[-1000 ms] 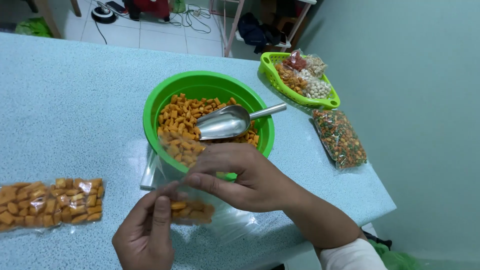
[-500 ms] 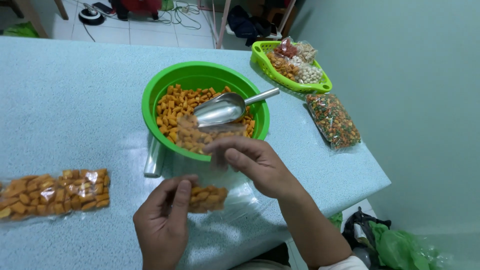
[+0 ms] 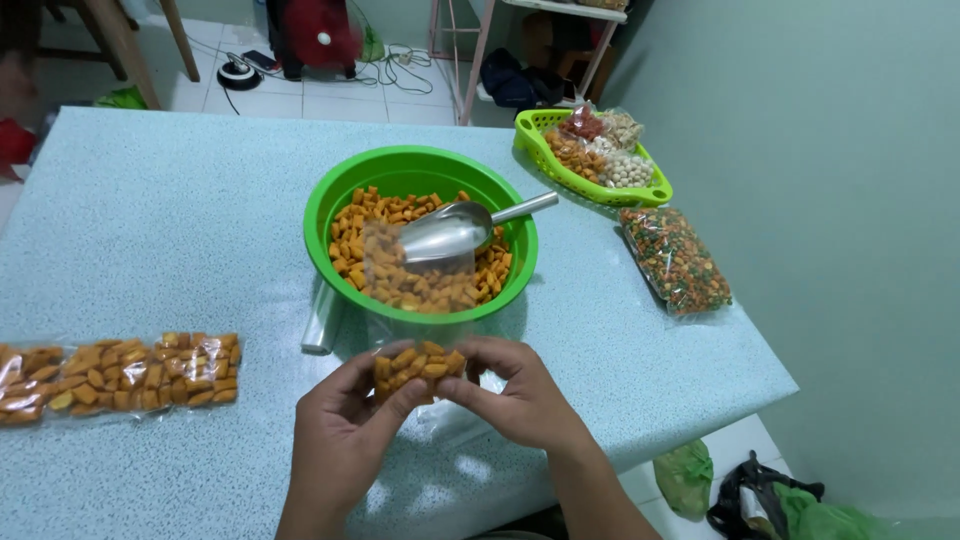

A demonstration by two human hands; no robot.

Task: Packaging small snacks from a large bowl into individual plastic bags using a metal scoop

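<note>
Left hand: the left hand (image 3: 345, 430) has its fingers (image 3: 400, 400) pinched on the left side of a small clear plastic bag of orange snack pieces (image 3: 418, 366).
Right hand: the right hand (image 3: 515, 395) grips the bag's right side, fingertips meeting the left ones.
Bag: held just above the speckled pale-blue worktop (image 3: 150, 230), between both sets of fingers.
Beyond the fingers: a round green plastic bowl of orange snacks (image 3: 345, 195) with a shiny metal scoop (image 3: 455, 230).
Left of the fingers: filled clear snack bags (image 3: 120, 375) lying flat.

Single head-worn view, looking steeply down and forward over the speckled table (image 3: 150, 220). Close to the hands at the near edge. Floor and wall show beyond.
</note>
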